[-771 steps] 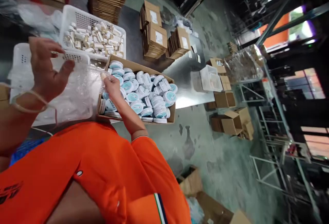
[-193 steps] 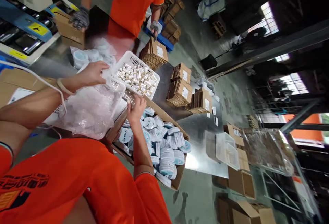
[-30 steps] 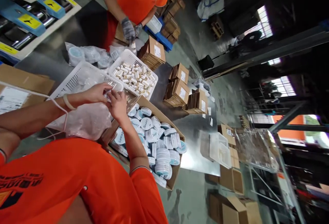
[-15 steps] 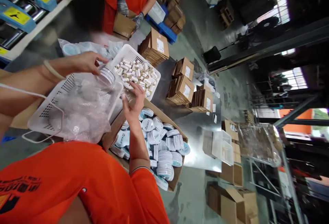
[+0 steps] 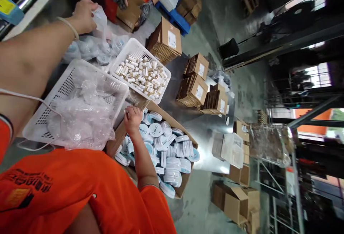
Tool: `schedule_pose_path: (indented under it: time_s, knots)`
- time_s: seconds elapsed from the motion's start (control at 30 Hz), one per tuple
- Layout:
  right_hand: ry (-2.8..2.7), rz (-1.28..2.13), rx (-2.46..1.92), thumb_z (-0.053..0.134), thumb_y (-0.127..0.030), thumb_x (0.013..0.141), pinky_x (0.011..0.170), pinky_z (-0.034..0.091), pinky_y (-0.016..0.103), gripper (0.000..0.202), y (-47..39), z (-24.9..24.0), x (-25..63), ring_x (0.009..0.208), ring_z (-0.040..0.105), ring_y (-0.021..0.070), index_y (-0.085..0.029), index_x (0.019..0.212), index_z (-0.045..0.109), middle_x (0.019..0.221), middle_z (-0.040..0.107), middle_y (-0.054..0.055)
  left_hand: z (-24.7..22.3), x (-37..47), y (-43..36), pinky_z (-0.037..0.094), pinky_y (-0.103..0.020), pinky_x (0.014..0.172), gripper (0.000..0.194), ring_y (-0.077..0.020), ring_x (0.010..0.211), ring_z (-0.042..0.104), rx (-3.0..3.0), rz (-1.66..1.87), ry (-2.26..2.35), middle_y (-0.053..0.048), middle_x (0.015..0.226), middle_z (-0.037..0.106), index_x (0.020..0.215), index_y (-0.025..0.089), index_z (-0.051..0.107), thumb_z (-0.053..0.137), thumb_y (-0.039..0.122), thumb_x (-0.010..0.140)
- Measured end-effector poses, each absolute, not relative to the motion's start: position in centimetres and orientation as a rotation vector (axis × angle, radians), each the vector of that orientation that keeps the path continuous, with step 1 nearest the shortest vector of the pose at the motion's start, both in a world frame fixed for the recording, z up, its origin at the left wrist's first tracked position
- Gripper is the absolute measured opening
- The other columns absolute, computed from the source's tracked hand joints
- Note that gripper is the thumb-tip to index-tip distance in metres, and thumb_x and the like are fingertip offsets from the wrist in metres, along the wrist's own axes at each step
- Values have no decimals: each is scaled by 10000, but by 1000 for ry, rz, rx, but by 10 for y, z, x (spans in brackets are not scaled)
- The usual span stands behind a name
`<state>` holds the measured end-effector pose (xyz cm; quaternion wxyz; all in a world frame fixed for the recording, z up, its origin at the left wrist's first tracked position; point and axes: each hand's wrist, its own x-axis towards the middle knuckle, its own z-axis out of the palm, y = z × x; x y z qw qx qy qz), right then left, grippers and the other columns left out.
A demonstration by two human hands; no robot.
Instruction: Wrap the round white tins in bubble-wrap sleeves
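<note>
My left hand [image 5: 84, 16] reaches out to the upper left, fingers closed on the top of a clear plastic bag [image 5: 100, 22]. That bag hangs over several bagged round discs [image 5: 90, 49] lying on the table. My right hand [image 5: 133, 118] is at the near corner of an open carton [image 5: 118, 138], its fingers curled together. Something small and white shows at its fingertips, too small to name. Inside the carton lie many round white and pale-blue discs [image 5: 155, 130] with printed lettering. Between my arms stands a white perforated basket [image 5: 68, 73] holding crumpled clear plastic bags [image 5: 83, 115].
Another white basket [image 5: 134, 44] holds small white-and-gold bottles [image 5: 145, 74]. Bundles of flat cartons [image 5: 169, 40] stand along the metal table [image 5: 185, 123]. Across it, a co-worker's gloved hands [image 5: 146, 10] hold a brown carton [image 5: 131, 6]. A roller conveyor [image 5: 16, 1] runs at upper left.
My left hand has moved up and left from beside the stacked discs, now lifting a bag. My right hand has drawn back toward the carton and its fingers have curled.
</note>
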<state>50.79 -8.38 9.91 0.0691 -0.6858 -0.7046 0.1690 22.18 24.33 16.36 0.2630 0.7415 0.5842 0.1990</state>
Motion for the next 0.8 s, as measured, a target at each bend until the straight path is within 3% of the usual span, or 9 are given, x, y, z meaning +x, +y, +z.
schedule_pose_path:
  time_s: [0.07, 0.2, 0.27, 0.37, 0.47, 0.57, 0.7, 0.8]
  knots:
    - [-2122, 527, -2075, 622, -219, 1030, 975, 436, 389, 174, -83, 102, 508, 1138, 643, 274, -196, 1105, 777, 1232, 755, 118, 147, 227, 232, 287, -204, 1250, 649, -174, 1488, 441, 1989, 479, 1591, -196, 1662, 400, 1464, -170, 478, 567, 295, 1019]
    - [-2135, 587, -2106, 605, -233, 1048, 990, 419, 378, 183, -81, 106, 507, 1145, 640, 271, -188, 1117, 769, 1223, 753, 114, 131, 233, 204, 200, -200, 1294, 686, -124, 1528, 384, 1984, 411, 1540, -145, 1703, 388, 1605, -64, 405, 529, 333, 1060]
    - [-2118, 614, -2105, 597, -235, 1050, 1004, 418, 375, 189, -80, 108, 505, 1149, 635, 270, -183, 1116, 766, 1211, 755, 113, 130, 234, 181, 273, -193, 1261, 635, -96, 1449, 462, 1987, 446, 1518, -115, 1640, 491, 1589, -23, 472, 515, 349, 1076]
    - [-2065, 631, -2089, 574, -241, 1057, 1037, 412, 382, 209, -78, 111, 502, 1153, 625, 276, -172, 1110, 763, 1202, 757, 120, 130, 232, 126, 468, -177, 1036, 506, -85, 1094, 626, 1955, 350, 1337, -69, 1293, 732, 1406, 1, 669, 619, 325, 1020]
    - [-2046, 647, -2079, 556, -237, 1067, 1066, 400, 385, 226, -78, 113, 500, 1178, 616, 279, -164, 1124, 761, 1224, 750, 124, 124, 230, 54, 488, -187, 856, 300, -113, 879, 634, 1932, 95, 1122, -24, 965, 760, 1094, 56, 785, 775, 226, 848]
    - [-2055, 638, -2071, 557, -224, 1068, 1085, 397, 380, 227, -79, 113, 499, 1207, 612, 277, -160, 1141, 763, 1239, 744, 127, 112, 236, -13, 478, -223, 831, 229, -156, 875, 642, 1987, -45, 1060, -30, 926, 739, 977, 95, 780, 801, 203, 776]
    - [-2071, 565, -2014, 585, -191, 1042, 1088, 418, 384, 201, -78, 107, 501, 1200, 623, 277, -154, 1118, 767, 1200, 749, 130, 96, 261, -67, 492, -289, 908, 355, -245, 1066, 638, 2012, 11, 1158, -99, 1143, 719, 1114, 122, 776, 795, 318, 819]
    - [-2057, 542, -1945, 593, -186, 1032, 1108, 438, 418, 173, -79, 102, 504, 1184, 643, 285, -145, 1061, 758, 1143, 761, 131, 94, 275, -79, 493, -321, 941, 252, -274, 1115, 618, 1968, 32, 1350, -119, 1146, 710, 1000, 118, 774, 737, 342, 891]
